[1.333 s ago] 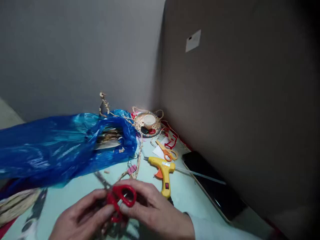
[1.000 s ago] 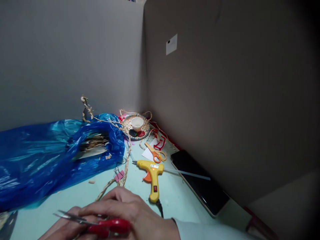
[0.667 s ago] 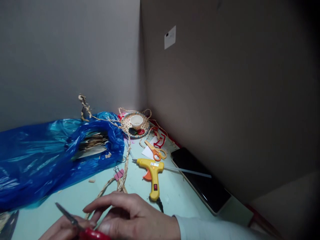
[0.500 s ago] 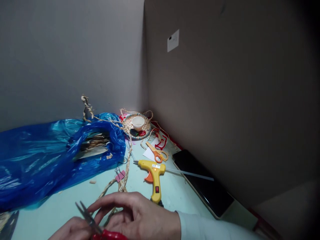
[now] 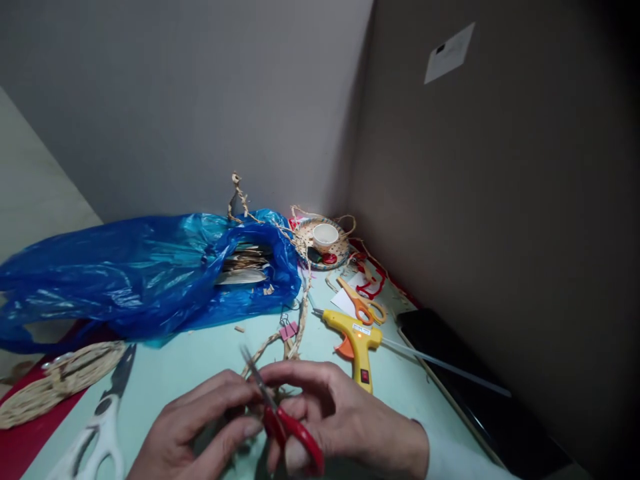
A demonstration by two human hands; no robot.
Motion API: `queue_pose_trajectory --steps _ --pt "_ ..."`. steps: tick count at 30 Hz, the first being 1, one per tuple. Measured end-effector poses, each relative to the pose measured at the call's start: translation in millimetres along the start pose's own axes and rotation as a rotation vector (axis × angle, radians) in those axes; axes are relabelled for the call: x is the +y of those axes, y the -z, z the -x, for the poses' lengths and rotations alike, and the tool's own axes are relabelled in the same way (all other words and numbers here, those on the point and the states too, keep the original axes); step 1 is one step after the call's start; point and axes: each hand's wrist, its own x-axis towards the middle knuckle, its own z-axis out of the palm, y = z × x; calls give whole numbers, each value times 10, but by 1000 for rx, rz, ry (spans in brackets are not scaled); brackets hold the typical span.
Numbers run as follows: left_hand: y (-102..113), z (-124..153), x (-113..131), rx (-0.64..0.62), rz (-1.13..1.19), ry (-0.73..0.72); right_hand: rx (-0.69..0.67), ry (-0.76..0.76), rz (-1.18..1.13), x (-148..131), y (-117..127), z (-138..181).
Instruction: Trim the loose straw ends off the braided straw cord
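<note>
My right hand (image 5: 345,420) grips red-handled scissors (image 5: 290,427) near the bottom middle, their blades (image 5: 255,373) pointing up and left. My left hand (image 5: 195,433) sits just left of them, fingers pinched against a braided straw cord (image 5: 285,337) at the blades. The cord runs away over the pale green table (image 5: 200,360) toward a blue plastic bag (image 5: 135,273). What lies under both hands is hidden.
A yellow glue gun (image 5: 357,340) with a clear glue stick, orange scissors (image 5: 363,307) and a dark tablet (image 5: 480,393) lie to the right. A woven dish with a white cup (image 5: 325,235) stands in the corner. A woven straw piece (image 5: 60,380) and white-handled scissors (image 5: 100,420) lie left.
The scissors have swung from lying flat to blades up between my hands. My view has shifted left and down, bringing the woven piece and white-handled scissors into sight.
</note>
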Motion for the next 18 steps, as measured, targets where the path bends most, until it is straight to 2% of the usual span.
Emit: queue_pose_trajectory --steps 2,4,6,9,11,15,18 --pt "61 -33 -70 40 -106 49 94 42 55 -87 11 30" --pt "123 -93 -153 10 -281 78 249 167 180 -225 11 63" --pt "153 -163 -220 -103 -470 133 406 269 251 -372 1 90" --pt "121 -238 -263 -261 -644 238 574 294 303 -507 -14 101" --pt "79 -256 -256 -310 -658 259 604 284 347 -512 -6 87" --pt "47 -250 -199 -341 -618 274 572 231 469 -403 46 39" --pt "68 -229 -147 -304 -395 374 533 214 632 -321 67 25"
